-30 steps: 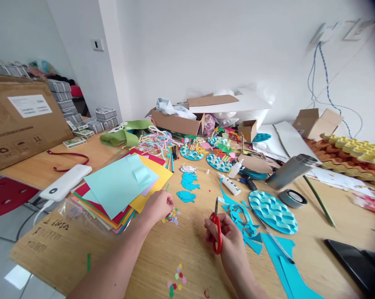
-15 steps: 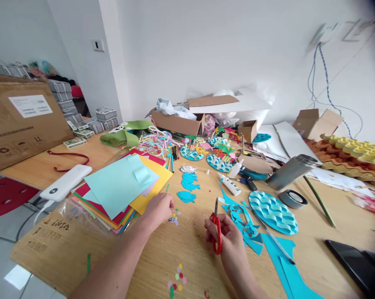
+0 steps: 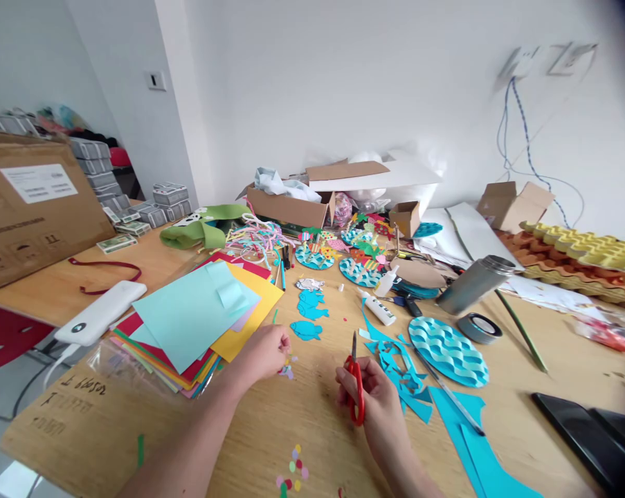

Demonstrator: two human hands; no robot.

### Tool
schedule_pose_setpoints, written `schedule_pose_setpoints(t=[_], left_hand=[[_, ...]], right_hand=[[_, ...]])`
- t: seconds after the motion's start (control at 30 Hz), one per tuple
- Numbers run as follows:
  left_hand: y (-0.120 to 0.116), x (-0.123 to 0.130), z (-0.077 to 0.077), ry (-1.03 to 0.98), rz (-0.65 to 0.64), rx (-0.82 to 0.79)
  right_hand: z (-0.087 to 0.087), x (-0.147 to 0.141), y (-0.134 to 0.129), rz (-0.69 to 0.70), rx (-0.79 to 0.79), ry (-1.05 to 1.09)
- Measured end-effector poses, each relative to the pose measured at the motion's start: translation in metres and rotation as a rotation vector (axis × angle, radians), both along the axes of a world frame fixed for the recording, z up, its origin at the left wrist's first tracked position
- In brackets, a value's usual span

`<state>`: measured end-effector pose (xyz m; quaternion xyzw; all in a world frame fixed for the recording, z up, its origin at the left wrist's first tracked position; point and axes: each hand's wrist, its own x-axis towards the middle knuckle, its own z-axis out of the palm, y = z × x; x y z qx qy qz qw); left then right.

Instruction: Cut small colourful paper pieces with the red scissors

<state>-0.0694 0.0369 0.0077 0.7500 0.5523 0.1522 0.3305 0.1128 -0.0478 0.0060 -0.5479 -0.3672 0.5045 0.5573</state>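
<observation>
1. Red scissors (image 3: 360,398) are in the right hand (image 3: 378,395), over the middle of the table (image 3: 317,408), blades pointing toward the far edge.
2. The right thumb and fingers pinch the handles; the blades look pressed together.
3. The left hand (image 3: 264,354) is curled just beside some paper dots (image 3: 290,369), between the scissors and the stack of coloured paper (image 3: 187,318). Its knuckles hide the fingertips, so I cannot tell whether they pinch anything.
4. Dots this thin probably slide easily: a light fingertip touch and a slow wrist would suit the left hand.
5. Keep the blades turned to the far edge, so that neither hand crosses the points.
6. Bare wood shows between the hands and runs toward the near edge, the best lane for moving. More dots (image 3: 297,465) lie there, and a low forearm could scatter them.
7. Toward the far edge, blue paper fish (image 3: 306,330) limit a forward sweep.
8. Toward the right edge, blue paper scraps (image 3: 419,408) sit close by the right hand, with a pen (image 3: 465,413) beyond.
9. The stack lies near the left edge, leaving little room for pushing it outward.
</observation>
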Motion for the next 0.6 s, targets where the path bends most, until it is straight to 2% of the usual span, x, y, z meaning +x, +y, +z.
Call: schedule_pose_setpoints(t=[0.2,0.37,0.6], left_hand=[[-0.012,0.020,0.004,-0.438,-0.024,-0.302],[-0.026,0.037,0.006,-0.509,-0.067,-0.343],[-0.031,0.041,0.003,-0.537,-0.052,-0.427]], right_hand=[[0.001,-0.007,-0.001,0.029,0.024,0.046],[-0.003,-0.007,-0.001,0.067,0.077,0.005],[-0.006,-0.006,0.000,0.076,0.085,0.039]])
